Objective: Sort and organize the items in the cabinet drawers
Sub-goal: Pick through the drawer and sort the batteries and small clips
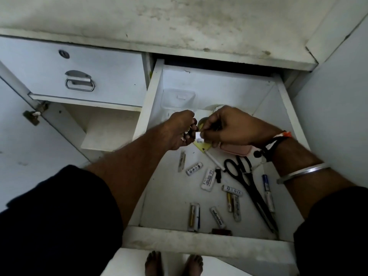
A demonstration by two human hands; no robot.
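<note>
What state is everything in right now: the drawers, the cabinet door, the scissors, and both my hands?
Right drawer: pulled open.
Left drawer: shut.
Cabinet door: swung open.
Scissors: blades closed, lying flat in the right drawer.
Left hand: fingers curled round small items.
Right hand: fingers pinch a white battery.
</note>
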